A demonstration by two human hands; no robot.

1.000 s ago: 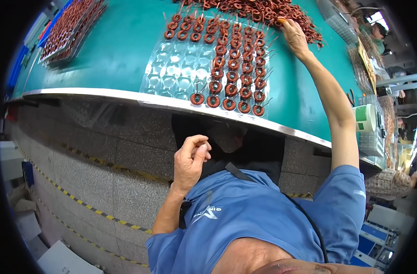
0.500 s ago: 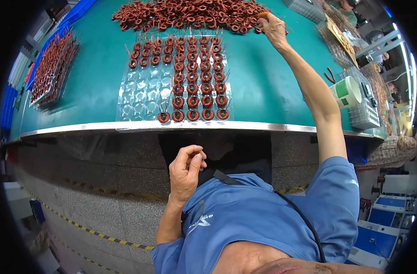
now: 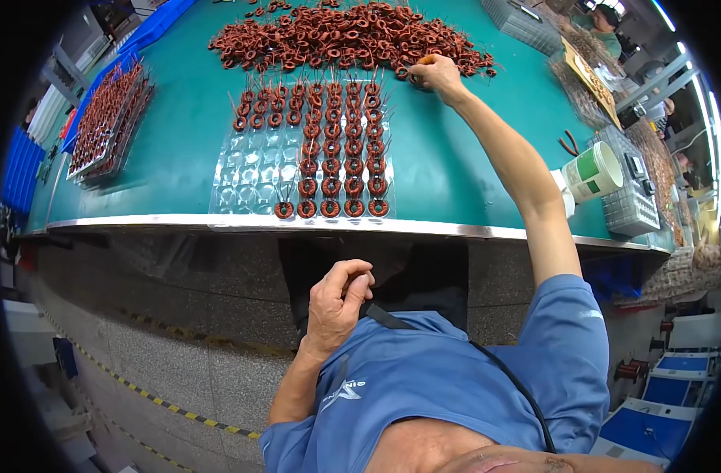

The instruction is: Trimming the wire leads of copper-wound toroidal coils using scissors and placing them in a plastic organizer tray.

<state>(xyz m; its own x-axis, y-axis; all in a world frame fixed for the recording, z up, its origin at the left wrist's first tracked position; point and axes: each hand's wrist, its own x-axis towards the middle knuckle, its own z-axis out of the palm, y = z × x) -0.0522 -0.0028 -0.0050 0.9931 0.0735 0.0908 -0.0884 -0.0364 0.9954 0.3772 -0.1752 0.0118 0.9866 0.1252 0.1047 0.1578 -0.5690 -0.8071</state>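
Observation:
My right hand (image 3: 439,75) is at the front right edge of a big heap of toroidal coils (image 3: 337,35), wound with red-brown wire. Its fingers pinch a coil (image 3: 415,78) at the heap's border; an orange cover shows on a fingertip. Left of it, nearer me, lies a clear plastic tray (image 3: 238,177) with round pockets. Coils with upright wire ends fill its right columns, its far rows and one front-row pocket; bare pockets show at its near left. My left hand (image 3: 337,307) hangs below the table edge before my body, fingers curled together, nothing visible in them.
Stacked trays of coils (image 3: 112,122) stand at the left beside a blue bin (image 3: 151,31). To the right are a green-and-white tub (image 3: 593,173), pliers (image 3: 569,143) and more clear trays (image 3: 633,201). The metal table edge (image 3: 447,229) runs in front of me.
My right hand has moved left and nearer along the heap's front edge, and a coil now shows at its fingertips. My left hand stays curled near my body. The view has shifted slightly.

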